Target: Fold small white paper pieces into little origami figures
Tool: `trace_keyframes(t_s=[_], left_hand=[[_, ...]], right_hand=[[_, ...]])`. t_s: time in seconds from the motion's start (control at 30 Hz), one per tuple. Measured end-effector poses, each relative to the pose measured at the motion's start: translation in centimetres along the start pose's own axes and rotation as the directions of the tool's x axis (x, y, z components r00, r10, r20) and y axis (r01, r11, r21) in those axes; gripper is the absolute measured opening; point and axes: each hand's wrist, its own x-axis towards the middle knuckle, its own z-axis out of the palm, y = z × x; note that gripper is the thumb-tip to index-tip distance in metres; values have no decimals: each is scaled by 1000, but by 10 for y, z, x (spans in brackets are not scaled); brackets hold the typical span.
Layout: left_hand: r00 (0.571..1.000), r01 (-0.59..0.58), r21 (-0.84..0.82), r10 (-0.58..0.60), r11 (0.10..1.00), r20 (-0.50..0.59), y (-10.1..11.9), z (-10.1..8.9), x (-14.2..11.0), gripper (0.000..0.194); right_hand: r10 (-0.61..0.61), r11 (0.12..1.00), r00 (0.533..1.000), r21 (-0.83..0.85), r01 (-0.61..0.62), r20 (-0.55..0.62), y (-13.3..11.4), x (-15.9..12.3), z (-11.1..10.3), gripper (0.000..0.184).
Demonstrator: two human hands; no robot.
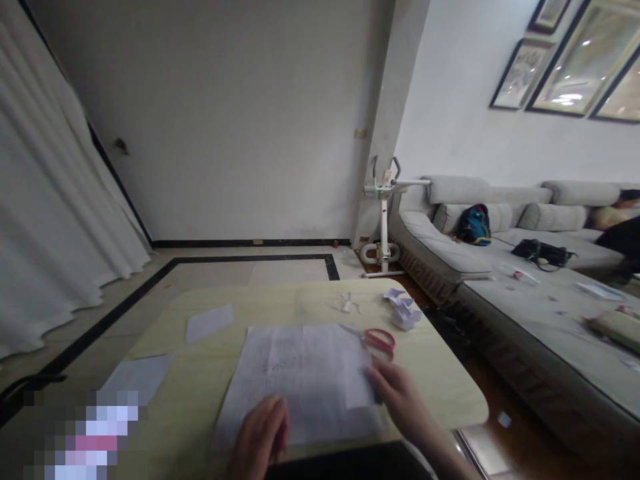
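Large sheet point(305, 363) lies on table point(443, 380); 1 small slip point(357, 385) over its right side. Left hand point(263, 430) curled above sheet's near part, right hand point(395, 387) at slip's right edge; cannot tell either grip.

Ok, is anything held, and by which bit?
The right hand is at the right edge of the small paper; blur hides any grip. The left hand shows no hold.

A grey sofa point(525, 313) lines the pale wall point(460, 100).
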Motion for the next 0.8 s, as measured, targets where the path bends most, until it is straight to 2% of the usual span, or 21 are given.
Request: trace_keyframes(t_s=[0.1, 0.13, 0.2, 0.27, 0.37, 0.53, 0.67, 0.8], left_hand=[[997, -60, -29, 59, 998, -49, 17, 36, 28, 51], [991, -92, -34, 88, 995, -105, 17, 44, 34, 49], [976, -110, -28, 102, 994, -192, 13, 54, 43, 47], [967, -105, -14, 99, 994, -233, 4, 58, 48, 47], [963, -97, -14, 90, 995, -252, -7, 61, 51, 46], [964, -139, -41, 126, 989, -235, -12, 64, 53, 39], [955, -142, -51, 124, 989, -269, -9, 62, 53, 41], [962, -166, -51, 150, 985, -229, 2, 60, 48, 44]], right_hand=[[-126, 991, 992, -40, 126, 3, -4, 20, 44, 48], [-149, 987, 989, -53, 149, -1, -1, 24, 55, 47], [-145, 989, 988, -39, 143, -51, 9, 28, 72, 45], [-104, 995, 992, -15, 104, -77, 20, 28, 80, 43], [-79, 996, 993, 30, 82, -87, 29, 25, 82, 41], [-65, 987, 996, 142, 73, -56, 28, 24, 78, 38], [-98, 984, 995, 149, 93, 24, 28, 24, 76, 39], [-117, 989, 993, 88, 116, 6, 24, 22, 74, 38]])
